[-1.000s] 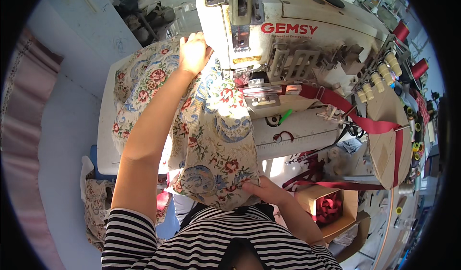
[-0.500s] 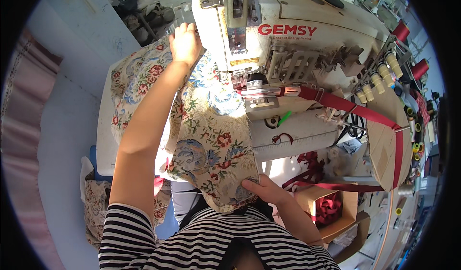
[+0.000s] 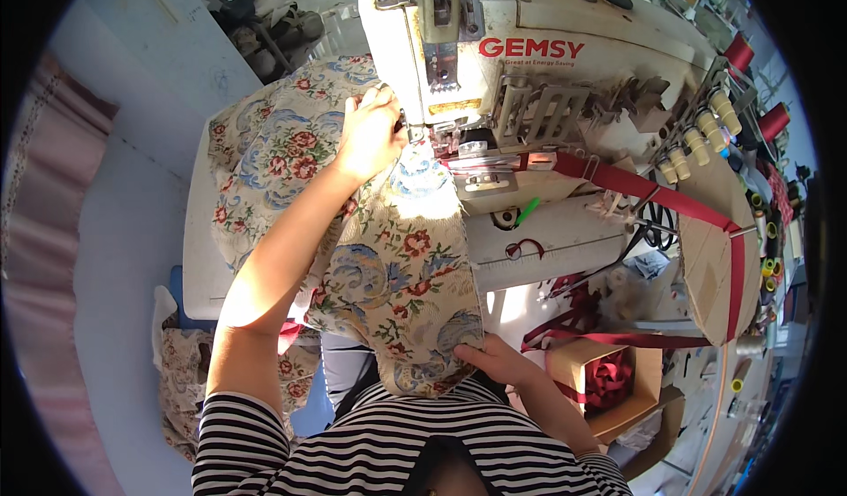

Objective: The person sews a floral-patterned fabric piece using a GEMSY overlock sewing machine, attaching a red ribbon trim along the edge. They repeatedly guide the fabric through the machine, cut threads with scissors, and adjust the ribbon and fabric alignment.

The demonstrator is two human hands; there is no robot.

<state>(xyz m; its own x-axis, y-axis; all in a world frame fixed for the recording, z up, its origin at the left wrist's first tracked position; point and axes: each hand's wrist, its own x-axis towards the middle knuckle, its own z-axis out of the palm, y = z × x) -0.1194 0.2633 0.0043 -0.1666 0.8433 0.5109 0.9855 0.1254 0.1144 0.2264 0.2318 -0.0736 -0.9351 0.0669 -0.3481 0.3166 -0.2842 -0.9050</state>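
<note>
A long piece of cream floral fabric [image 3: 410, 293], patterned with red roses and blue scrolls, runs from the sewing machine's needle area down to my lap. Close to the left of the presser foot [image 3: 422, 134], my left hand [image 3: 371, 134] is on the fabric with its fingers curled; the fingertips are partly hidden beside the machine head. Near my lap my right hand [image 3: 496, 359] pinches the right edge, thumb on top and fingers underneath. Dark red binding tape [image 3: 609, 181] feeds from the right through a metal guide toward the needle.
The white sewing machine [image 3: 547, 28] fills the top. More floral fabric [image 3: 282, 161] spreads over the table at left. A cardboard box [image 3: 648, 377] of red tape stands low at right, below a cardboard disc [image 3: 715, 258]. Thread cones [image 3: 719, 116] line the far right.
My left hand has drawn back from the far side toward the presser foot, and its outstretched fingers have curled. My right hand keeps hold of the fabric's lower edge. The view has shifted slightly.
</note>
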